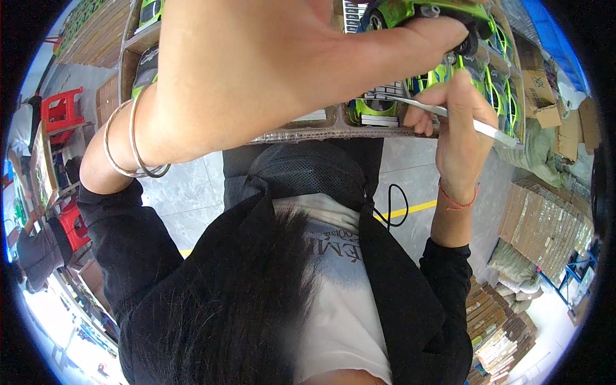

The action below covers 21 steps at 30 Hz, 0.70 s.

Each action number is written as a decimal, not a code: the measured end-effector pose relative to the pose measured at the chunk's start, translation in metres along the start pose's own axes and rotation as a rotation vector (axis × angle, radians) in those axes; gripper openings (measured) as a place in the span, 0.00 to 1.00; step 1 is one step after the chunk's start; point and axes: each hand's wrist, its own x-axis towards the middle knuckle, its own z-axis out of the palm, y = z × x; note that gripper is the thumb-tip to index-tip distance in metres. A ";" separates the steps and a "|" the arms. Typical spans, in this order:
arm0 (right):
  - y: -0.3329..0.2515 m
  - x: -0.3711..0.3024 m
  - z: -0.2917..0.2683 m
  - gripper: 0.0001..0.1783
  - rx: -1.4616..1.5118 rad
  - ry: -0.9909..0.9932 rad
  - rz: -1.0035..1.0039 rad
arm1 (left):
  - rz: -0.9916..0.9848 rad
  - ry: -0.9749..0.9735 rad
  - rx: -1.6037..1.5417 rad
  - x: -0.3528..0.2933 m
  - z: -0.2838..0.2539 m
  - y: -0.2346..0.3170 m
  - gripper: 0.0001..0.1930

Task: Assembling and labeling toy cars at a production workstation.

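Observation:
My left hand [263, 74] reaches up close to the camera, closed on a bright green toy car [393, 13] at the top of the view. The thumb presses against the car near a black wheel; the fingers behind it are mostly hidden. In my right hand [465, 122] a pair of metal tweezers [494, 133] is pinched, its thin tips pointing left, below the held car. Beneath both hands lies a cardboard tray [301, 136] divided into compartments. More green toy cars [507, 96] sit in it, along with white sheets patterned with black lines.
Red plastic stools [62, 110] stand to the left. Stacks of flattened cardboard [545, 218] rise on the right, near open cardboard boxes [542, 96]. A yellow line [410, 210] crosses the grey tiled floor, and a black cord [401, 221] loops beside my body.

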 end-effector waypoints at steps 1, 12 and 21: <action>0.005 -0.002 -0.005 0.28 0.088 -0.015 -0.135 | 0.004 -0.007 -0.003 0.003 0.004 0.001 0.23; -0.058 0.001 -0.019 0.26 0.509 -0.125 -0.477 | 0.134 -0.088 0.063 -0.005 0.003 0.010 0.27; -0.062 0.002 -0.010 0.25 0.352 -0.046 -0.458 | 0.115 -0.050 0.062 -0.007 0.005 0.010 0.27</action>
